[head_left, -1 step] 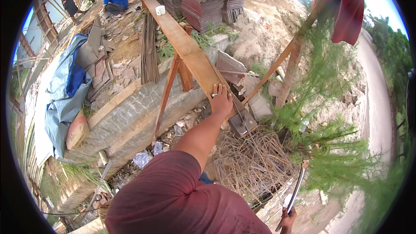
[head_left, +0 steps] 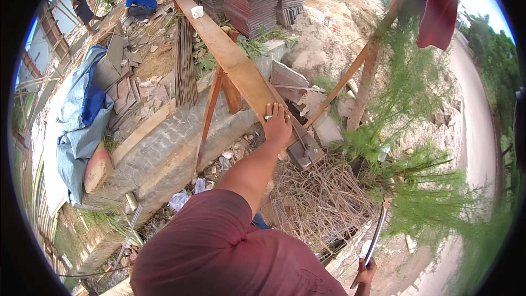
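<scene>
My left hand (head_left: 278, 126) lies flat on the near part of a long wooden plank (head_left: 235, 63), fingers stretched out along it. A small shiny thing, perhaps a ring, shows at one finger. Just beyond this hand, a dark metal plate with pins (head_left: 307, 153) sits on the plank's near end. A thin rod runs along the plank's right edge toward the plate. At the lower right, my right hand (head_left: 366, 273) is wrapped round a long metal bar (head_left: 376, 238) with a copper-coloured end. This bar points up and away, apart from the plank.
A white cup (head_left: 197, 11) stands at the plank's far end. Wooden legs (head_left: 210, 115) prop the plank beside a low concrete wall (head_left: 159, 142). Bent thin rods (head_left: 323, 197) are heaped below it. Stacked tiles (head_left: 252, 5) and two people stand or crouch farther back. Green branches (head_left: 416, 186) spread at right.
The view has shifted slightly, so the surroundings sit a little farther left and up. Both hands keep their places on the plank and the bar.
</scene>
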{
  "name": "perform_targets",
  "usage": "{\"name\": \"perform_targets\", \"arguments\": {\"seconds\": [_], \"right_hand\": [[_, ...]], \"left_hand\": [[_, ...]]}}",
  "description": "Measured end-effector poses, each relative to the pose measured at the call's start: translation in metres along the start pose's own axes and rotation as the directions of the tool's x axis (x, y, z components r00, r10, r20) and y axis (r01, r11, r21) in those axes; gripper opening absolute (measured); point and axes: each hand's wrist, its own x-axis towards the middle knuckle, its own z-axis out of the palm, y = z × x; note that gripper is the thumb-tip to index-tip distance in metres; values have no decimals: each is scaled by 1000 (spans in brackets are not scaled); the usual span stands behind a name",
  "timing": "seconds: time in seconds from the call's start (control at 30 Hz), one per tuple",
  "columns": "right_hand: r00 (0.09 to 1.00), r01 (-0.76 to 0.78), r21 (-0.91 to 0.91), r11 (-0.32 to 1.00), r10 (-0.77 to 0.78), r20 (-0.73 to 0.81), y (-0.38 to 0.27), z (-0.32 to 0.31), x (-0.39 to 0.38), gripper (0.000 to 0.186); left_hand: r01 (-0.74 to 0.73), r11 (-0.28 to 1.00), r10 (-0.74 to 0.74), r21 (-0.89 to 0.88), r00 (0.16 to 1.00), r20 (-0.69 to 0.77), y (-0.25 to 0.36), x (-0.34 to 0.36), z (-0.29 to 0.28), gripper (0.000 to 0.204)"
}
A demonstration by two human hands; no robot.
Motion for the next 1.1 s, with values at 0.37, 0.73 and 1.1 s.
{"name": "perform_targets", "arguments": {"seconds": [0.37,0.73,1.1], "right_hand": [[988,86,-252,964,-115,-101,-15,9,-2,38],[993,-116,-167,979,112,-31,-53,13,0,27],[989,147,-481,864,-135,60,-161,23,64,17]], "left_hand": [[20,999,-20,27,1000,6,-4,14,-3,52],[-9,992,4,129,999,36,-4,20,-1,53],[-10,988,-2,156,997,80,0,21,-3,53]]}}
